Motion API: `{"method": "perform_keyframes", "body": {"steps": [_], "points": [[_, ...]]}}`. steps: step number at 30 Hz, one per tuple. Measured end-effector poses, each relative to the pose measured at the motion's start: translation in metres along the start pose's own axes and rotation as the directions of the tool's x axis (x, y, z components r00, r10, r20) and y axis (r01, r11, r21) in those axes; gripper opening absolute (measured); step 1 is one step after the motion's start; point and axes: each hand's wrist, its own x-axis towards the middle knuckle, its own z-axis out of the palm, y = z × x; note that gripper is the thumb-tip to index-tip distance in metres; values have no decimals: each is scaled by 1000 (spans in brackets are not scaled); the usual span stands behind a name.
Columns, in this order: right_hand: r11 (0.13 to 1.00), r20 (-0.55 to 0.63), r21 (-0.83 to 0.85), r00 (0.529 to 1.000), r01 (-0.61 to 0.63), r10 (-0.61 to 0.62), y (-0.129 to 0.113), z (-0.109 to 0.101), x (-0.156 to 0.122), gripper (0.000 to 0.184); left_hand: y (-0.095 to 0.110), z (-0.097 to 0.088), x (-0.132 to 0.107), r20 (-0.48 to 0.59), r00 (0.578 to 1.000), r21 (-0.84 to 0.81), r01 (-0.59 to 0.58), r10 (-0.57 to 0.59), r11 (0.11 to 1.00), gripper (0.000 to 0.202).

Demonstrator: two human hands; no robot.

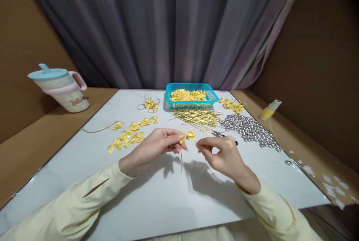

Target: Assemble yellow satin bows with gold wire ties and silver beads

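My left hand pinches a small yellow ribbon bow above the white board. A thin gold wire hangs down from the bow. My right hand has its fingertips closed just right of the bow, apparently on the wire's other end. Small scissors lie on the board behind the right hand. A pile of gold wire ties lies beyond the hands, and a row of yellow bows lies to the left.
A blue basket of yellow bows stands at the back. Silver bells spread out on the right, more bows behind them. A lidded cup stands far left, a yellow spool far right. Finished bows lie near the basket.
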Motion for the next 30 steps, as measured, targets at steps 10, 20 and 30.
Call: {"method": "perform_keyframes", "body": {"steps": [10,20,30], "points": [[1000,11,13,1000,8,-9,2,2,-1,21,4,2,-3,2,1000,104,-11,11,995,26],[994,-4,102,999,-43,44,-2,12,-3,17,8,9,-6,-79,986,207,-131,150,970,26],[975,-26,203,995,-93,100,-7,14,-5,16,7,23,-15,-181,941,353,-207,284,912,19]]}}
